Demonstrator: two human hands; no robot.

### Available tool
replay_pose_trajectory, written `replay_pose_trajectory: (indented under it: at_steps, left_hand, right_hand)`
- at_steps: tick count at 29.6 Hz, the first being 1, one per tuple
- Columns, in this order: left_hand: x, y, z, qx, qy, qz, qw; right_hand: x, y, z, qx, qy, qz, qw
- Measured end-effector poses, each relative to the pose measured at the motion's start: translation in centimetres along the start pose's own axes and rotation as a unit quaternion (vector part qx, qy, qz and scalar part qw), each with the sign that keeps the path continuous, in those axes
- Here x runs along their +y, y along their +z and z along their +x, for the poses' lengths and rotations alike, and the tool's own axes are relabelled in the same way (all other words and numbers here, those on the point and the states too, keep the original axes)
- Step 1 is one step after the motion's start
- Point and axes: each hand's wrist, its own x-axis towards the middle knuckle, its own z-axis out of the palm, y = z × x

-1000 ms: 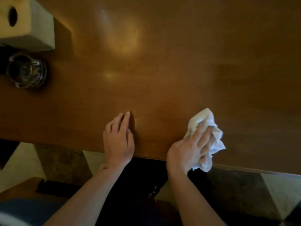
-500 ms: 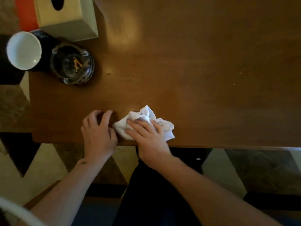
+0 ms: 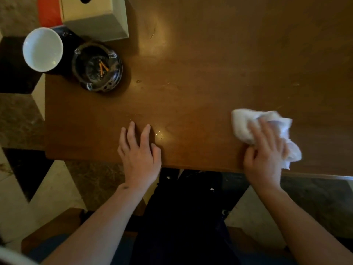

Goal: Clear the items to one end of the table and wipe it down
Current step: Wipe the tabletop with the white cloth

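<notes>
Fingers of the right hand [image 3: 264, 152] pressed a crumpled white cloth [image 3: 246, 123] onto the brown wooden table [image 3: 210, 64] at lower right; the left hand [image 3: 139, 152] lay flat, released; no writing was legible.

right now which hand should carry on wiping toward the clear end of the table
Right. The right hand already presses the cloth on the table, on that side. The left hand lies flat and holds nothing.

The right hand [image 3: 264, 150] now presses the white cloth [image 3: 248, 123] well to the right of the left hand [image 3: 139, 150], where half a second ago cloth and hand lay just beside it. The left hand's fingers [image 3: 131, 131] now lie straighter on the worktop [image 3: 210, 73].
</notes>
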Motion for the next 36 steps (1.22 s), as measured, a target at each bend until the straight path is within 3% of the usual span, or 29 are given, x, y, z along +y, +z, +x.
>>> replay_pose_trajectory:
  at_steps: [2,5,7,9,12,19,25,31,36]
  left_hand:
    - [-0.1,-0.1,-0.1,0.004,0.008,0.014,1.0]
    - [-1.4,-0.9,1.1,0.031,0.019,0.026,0.999]
    - [-3.2,-2.0,2.2,0.037,0.015,0.025,0.999]
    - [-4.8,-2.9,3.0,0.034,0.022,0.048,0.998]
    - [-8.5,-4.6,4.1,0.017,0.018,0.063,0.998]
    - [-13.3,-6.5,4.6,0.028,0.019,0.028,0.999]
    - [-18.8,-8.0,5.6,0.04,0.019,0.026,0.999]
    - [-23.6,-8.6,5.7,0.055,-0.001,0.008,0.998]
    - [-26.1,-8.4,5.1,0.032,0.063,-0.066,0.995]
  right_hand:
    - [-1.5,0.7,1.0,0.102,0.139,0.048,0.984]
    - [-5.3,2.8,3.4,0.218,0.287,0.075,0.93]
    - [-8.2,4.6,4.8,0.244,0.342,0.071,0.905]
    - [-10.8,6.2,5.6,0.237,0.348,0.075,0.904]
    - [-15.9,9.4,4.4,0.215,0.295,0.067,0.929]
    - [-20.5,13.9,-0.4,0.14,0.144,0.02,0.979]
    - [-26.1,18.1,-3.1,0.118,0.121,0.015,0.986]
    - [-33.6,23.7,-6.1,0.025,0.002,-0.02,0.999]
    - [-38.4,26.7,-6.1,-0.04,-0.114,-0.028,0.992]
